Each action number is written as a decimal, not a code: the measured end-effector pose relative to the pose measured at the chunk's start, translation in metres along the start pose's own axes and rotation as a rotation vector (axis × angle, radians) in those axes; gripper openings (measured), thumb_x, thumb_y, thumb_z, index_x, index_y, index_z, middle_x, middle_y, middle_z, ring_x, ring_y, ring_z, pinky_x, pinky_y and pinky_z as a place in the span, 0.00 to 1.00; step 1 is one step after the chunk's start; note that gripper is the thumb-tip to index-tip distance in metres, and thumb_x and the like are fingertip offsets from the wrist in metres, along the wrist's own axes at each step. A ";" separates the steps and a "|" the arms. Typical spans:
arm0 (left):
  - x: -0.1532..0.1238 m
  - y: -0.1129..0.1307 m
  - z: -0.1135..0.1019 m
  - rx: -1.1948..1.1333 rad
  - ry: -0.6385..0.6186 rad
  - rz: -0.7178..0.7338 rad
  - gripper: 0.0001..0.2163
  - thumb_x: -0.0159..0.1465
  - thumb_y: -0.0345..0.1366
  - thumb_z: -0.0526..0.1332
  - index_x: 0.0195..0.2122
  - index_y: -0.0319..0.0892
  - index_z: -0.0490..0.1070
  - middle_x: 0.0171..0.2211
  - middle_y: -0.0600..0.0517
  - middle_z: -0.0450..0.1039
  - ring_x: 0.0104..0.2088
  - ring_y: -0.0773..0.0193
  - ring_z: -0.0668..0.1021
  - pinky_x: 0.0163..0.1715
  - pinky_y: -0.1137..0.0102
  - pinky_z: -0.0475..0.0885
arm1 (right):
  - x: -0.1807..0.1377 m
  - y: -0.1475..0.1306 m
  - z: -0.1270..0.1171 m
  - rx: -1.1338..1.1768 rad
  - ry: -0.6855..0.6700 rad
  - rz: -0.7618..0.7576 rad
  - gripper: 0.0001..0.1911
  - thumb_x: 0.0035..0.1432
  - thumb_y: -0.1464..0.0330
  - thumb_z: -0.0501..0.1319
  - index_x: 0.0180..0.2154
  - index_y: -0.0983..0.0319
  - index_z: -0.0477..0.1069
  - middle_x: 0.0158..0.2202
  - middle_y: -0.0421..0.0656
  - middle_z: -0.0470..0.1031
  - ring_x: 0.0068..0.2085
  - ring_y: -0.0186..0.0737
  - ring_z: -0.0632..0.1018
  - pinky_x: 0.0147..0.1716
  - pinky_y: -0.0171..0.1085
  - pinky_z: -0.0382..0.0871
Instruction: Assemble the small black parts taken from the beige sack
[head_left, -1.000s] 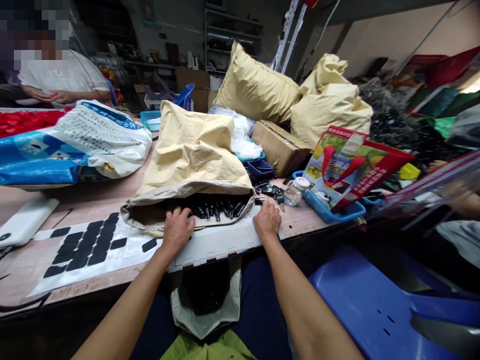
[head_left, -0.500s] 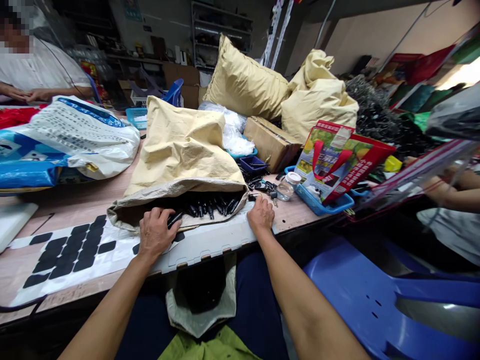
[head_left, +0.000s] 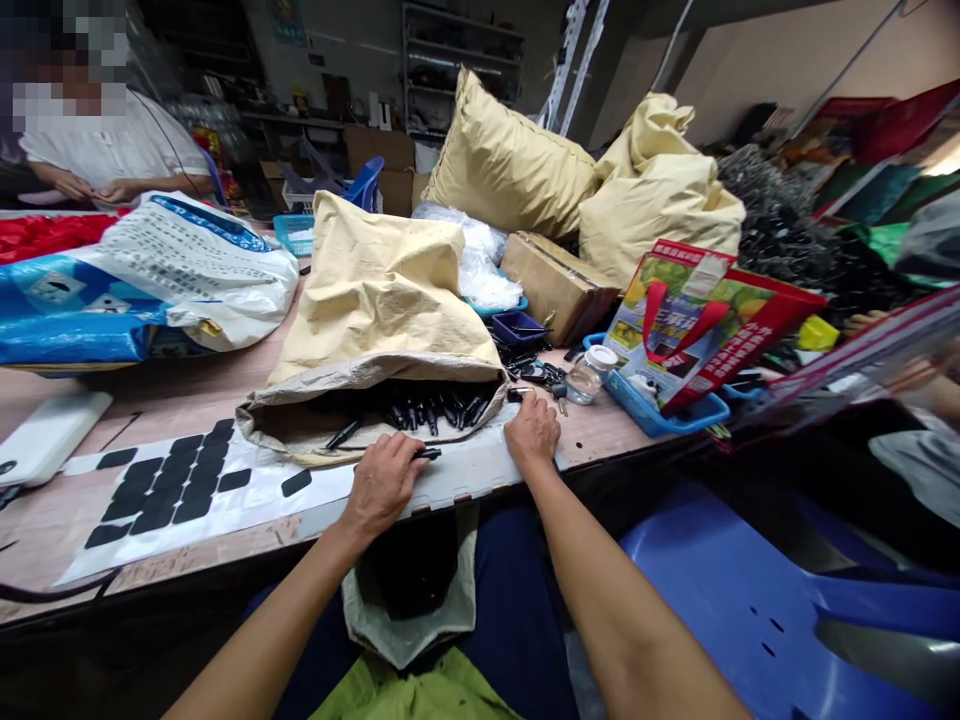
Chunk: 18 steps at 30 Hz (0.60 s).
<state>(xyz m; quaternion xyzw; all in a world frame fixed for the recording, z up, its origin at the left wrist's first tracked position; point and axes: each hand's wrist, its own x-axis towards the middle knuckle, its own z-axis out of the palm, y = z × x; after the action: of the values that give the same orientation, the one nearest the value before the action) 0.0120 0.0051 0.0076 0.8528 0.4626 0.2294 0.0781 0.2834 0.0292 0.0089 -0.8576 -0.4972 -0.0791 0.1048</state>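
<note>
A cream woven sack lies on the table with its mouth facing me, and many black pen-like tubes show inside. My left hand is in front of the mouth, closed on a black pen-like tube that pokes out past its fingers. At the right corner of the mouth rests my right hand, fingers curled together beside a small dark piece with a pale end. Whether the fingers grip that piece is hidden. Below the table edge, an open sack sits between my legs.
Black rounded pads lie on a white sheet at left, near a white power bank. At right stand a clear jar, a blue basket and a red printed bag. A blue plastic chair is beside me.
My left hand has drawn back from the sack's mouth, moving right and toward me with a black tube. My right hand stays at the sack's corner. The view has turned slightly left.
</note>
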 end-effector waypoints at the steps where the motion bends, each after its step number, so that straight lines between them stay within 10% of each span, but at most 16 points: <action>1: 0.001 0.003 0.005 0.003 -0.015 -0.003 0.08 0.71 0.40 0.56 0.44 0.46 0.73 0.41 0.48 0.74 0.43 0.52 0.72 0.44 0.60 0.65 | 0.000 0.000 0.000 -0.001 0.001 0.001 0.18 0.66 0.73 0.50 0.56 0.65 0.65 0.48 0.56 0.71 0.50 0.53 0.72 0.44 0.44 0.66; 18: 0.000 -0.003 0.016 -0.210 0.020 -0.063 0.09 0.66 0.42 0.63 0.44 0.46 0.74 0.38 0.49 0.72 0.41 0.55 0.73 0.46 0.60 0.68 | 0.001 0.003 0.005 -0.021 0.032 -0.015 0.18 0.66 0.73 0.50 0.56 0.66 0.65 0.48 0.56 0.72 0.49 0.54 0.72 0.43 0.45 0.67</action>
<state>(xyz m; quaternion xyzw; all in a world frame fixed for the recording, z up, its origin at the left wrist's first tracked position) 0.0170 0.0087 -0.0075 0.8227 0.4633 0.2825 0.1697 0.2863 0.0297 0.0040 -0.8534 -0.5013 -0.0985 0.1032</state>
